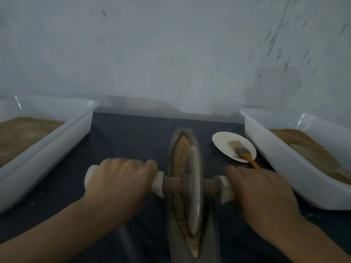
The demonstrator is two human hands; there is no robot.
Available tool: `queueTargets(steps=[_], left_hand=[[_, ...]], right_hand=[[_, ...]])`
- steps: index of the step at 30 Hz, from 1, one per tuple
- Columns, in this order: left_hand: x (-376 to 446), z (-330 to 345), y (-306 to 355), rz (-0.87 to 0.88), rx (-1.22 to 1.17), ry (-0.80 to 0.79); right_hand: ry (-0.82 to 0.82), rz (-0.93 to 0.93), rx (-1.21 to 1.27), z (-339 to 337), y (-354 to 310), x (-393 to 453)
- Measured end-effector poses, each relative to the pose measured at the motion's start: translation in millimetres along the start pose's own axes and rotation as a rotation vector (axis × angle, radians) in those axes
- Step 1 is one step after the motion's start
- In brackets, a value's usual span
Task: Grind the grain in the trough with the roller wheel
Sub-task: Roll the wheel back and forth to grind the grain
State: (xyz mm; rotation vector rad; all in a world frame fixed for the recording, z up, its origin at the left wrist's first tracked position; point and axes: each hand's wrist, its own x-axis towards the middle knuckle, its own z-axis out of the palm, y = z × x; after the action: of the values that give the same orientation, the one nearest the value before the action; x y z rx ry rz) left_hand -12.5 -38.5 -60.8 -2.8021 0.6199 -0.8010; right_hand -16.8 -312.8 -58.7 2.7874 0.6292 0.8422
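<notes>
Two white plastic tubs flank the work on the dark table (121, 141), the left tub (57, 137) and the right tub (281, 164) each holding brown meal. One white plate (224, 141) carries one orange-handled brush (242, 151). The boat-shaped trough (191, 186) lies between them, lined with tan grain (181, 152). The pale roller wheel (193, 188) stands upright in it; the left hand (117, 183) and the right hand (260, 194) each grip an axle handle.

Two white tubs (62, 137) (284, 168), one trough (171, 149), one roller wheel (193, 186), one plate (220, 141), one brush (241, 150).
</notes>
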Motion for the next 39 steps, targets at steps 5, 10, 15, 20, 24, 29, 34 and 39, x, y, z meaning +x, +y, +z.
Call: queueTargets(steps=[5, 10, 15, 20, 24, 29, 34, 39], left_hand=[[55.4, 40.0, -11.2, -0.210, 0.040, -0.093], [89.4, 59.0, -22.1, -0.260, -0.006, -0.096], [42.5, 35.5, -8.0, -0.200, 0.067, -0.090], [-2.3, 13.5, -3.2, -0.054, 0.050, -0.035], [31.6, 27.3, -6.5, -0.172, 0.042, -0.088], [85.4, 56.6, -27.5, -0.216, -0.028, -0.147], [64.5, 43.1, -17.4, -0.214, -0.013, -0.126], [1.9, 13.4, -6.7, 0.005, -0.021, -0.038]], right_hand=[[-0.030, 0.059, -0.120, 40.3, 11.8, 58.2], [-0.061, 0.127, -0.099, 55.6, 19.3, 96.2], [-0.074, 0.030, -0.082, 27.8, 8.8, 47.2], [0.008, -0.042, -0.019, 6.7, 2.8, 8.5], [-0.054, 0.007, -0.102, 29.0, 8.6, 39.9], [-0.072, 0.090, -0.181, 50.5, 19.0, 97.4], [-0.126, 0.092, -0.098, 33.1, 9.5, 72.9], [0.031, -0.045, -0.042, -6.4, -5.2, 14.7]])
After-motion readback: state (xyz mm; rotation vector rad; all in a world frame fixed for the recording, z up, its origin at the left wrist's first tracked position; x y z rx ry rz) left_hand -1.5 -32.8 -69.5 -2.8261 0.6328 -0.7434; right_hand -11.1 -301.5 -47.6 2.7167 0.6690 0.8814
